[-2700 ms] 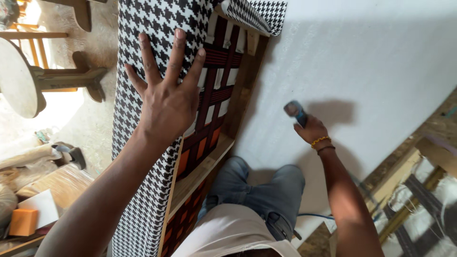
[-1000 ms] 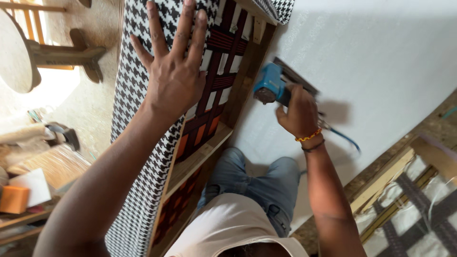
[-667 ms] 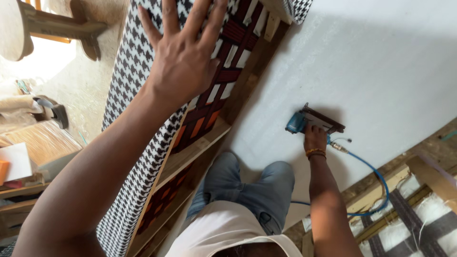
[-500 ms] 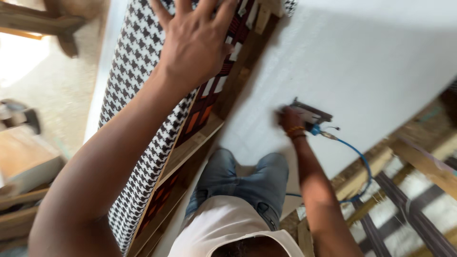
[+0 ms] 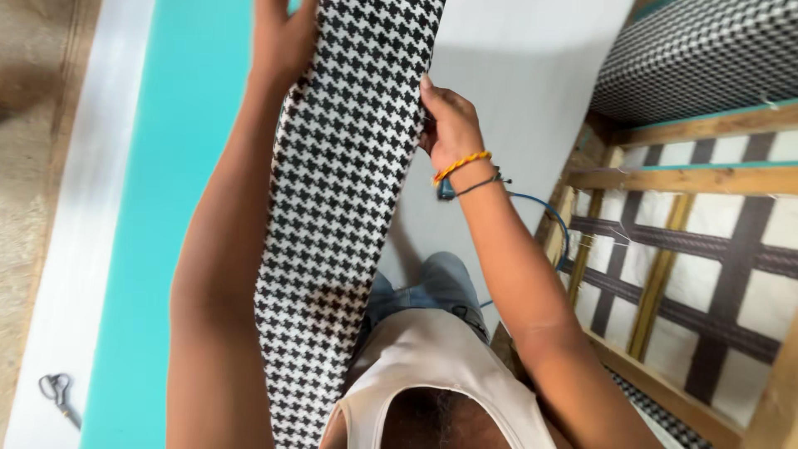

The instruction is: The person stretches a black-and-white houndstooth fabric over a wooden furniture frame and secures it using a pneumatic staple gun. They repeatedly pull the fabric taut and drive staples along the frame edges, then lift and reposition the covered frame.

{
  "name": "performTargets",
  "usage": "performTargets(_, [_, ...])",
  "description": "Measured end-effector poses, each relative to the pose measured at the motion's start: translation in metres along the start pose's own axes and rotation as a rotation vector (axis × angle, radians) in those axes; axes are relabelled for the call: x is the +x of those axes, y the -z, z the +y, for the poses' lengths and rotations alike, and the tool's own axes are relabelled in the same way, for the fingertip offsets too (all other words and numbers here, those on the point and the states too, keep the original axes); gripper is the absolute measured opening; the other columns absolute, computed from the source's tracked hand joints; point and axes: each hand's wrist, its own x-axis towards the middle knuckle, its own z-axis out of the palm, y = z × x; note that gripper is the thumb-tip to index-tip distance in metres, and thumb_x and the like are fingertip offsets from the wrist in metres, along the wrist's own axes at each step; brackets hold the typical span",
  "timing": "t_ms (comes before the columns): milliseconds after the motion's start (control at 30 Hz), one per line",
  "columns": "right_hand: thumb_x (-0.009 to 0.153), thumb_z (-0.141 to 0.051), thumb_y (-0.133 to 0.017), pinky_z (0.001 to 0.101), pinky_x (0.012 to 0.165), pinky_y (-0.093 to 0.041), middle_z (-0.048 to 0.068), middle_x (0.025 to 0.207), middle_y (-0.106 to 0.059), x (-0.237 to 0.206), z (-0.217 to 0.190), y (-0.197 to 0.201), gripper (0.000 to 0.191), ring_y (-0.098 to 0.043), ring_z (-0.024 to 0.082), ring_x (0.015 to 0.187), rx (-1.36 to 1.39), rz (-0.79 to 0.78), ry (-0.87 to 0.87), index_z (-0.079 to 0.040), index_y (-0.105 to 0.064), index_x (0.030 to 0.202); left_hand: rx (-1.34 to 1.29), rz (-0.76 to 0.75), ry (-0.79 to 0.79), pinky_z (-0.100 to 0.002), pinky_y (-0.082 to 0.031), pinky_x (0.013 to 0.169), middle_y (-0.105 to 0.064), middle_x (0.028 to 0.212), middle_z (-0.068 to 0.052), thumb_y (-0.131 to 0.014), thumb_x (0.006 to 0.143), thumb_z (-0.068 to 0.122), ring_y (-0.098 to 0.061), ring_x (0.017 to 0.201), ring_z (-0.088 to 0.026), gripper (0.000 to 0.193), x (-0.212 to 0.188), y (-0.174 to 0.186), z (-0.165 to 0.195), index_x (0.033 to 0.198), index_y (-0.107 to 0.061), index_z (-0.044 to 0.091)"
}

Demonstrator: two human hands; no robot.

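Right, the biggest thing in view is the houndstooth-covered panel (image 5: 349, 208), black and white, standing on edge and running from the near middle up past the far edge of the picture. Left of it lies a turquoise foam sheet (image 5: 166, 208), with a white strip (image 5: 75, 249) alongside and bare ground beyond that on the far left. To the right, on the white sheet, sits a wooden frame with dark webbing (image 5: 706, 258) crossed over pale backing, and beyond it at the far right a second houndstooth cushion (image 5: 706, 50).

The left hand (image 5: 278, 41) is up at the far end of the panel, pressed against its left side; its fingers are out of view, so how far they are spread I cannot tell. The right hand (image 5: 449, 125) is curled around the panel's right edge, thumb on the patterned face, fingers tucked behind, gripping it. Yellow and dark bracelets (image 5: 465, 170) ring that wrist. Just under the wrist a blue hose (image 5: 549, 216) loops across the sheet. Near left, a small pair of scissors (image 5: 56, 391) lies on the white strip.
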Motion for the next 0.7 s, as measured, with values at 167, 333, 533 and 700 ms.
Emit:
performTargets(167, [0.098,-0.024,-0.067,0.0415,0.083,-0.064,0.01,0.107,-0.072,0.01,-0.012,0.002,0.023,-0.072,0.023,0.091,0.199,-0.066,-0.11,-0.006,-0.066,0.113,-0.195,-0.294,0.541,-0.054,-0.044,0.11,-0.049,0.156,-0.016,-0.04,0.1,0.063,-0.049,0.14,-0.036,0.078,-0.081,0.082,-0.009,0.154,-0.041,0.006])
performTargets(333, [0.101,-0.034,-0.055,0.0365,0.057,-0.05,0.002,0.074,-0.062,0.029,-0.006,-0.01,0.033,-0.054,0.017,0.063,-0.128,0.2,0.069,-0.009,-0.063,0.082,-0.29,-0.449,0.51,-0.059,-0.025,0.123,-0.024,0.17,-0.018,-0.02,0.099,0.067,-0.027,0.152,-0.04,0.085,-0.098,0.063,-0.002,0.164,-0.022,0.013])
performTargets(533, [0.107,-0.042,-0.047,0.0328,0.049,-0.028,-0.005,0.058,-0.033,0.044,0.016,-0.016,0.054,-0.028,0.012,0.054,-0.443,0.424,0.336,-0.01,-0.046,0.063,-0.311,-0.482,0.43,-0.055,-0.007,0.127,-0.007,0.172,-0.018,-0.014,0.104,0.064,-0.008,0.16,-0.037,0.077,-0.053,0.026,0.0,0.167,-0.012,0.019])
performTargets(700, [0.105,-0.04,-0.055,0.0301,0.057,-0.033,-0.003,0.067,-0.047,0.058,0.029,-0.011,0.048,-0.035,0.012,0.061,-0.234,0.286,0.426,-0.006,-0.057,0.072,-0.292,-0.472,0.344,-0.053,-0.008,0.127,-0.002,0.174,-0.014,-0.017,0.104,0.062,-0.005,0.159,-0.036,0.076,-0.028,0.015,0.004,0.166,-0.005,0.02])
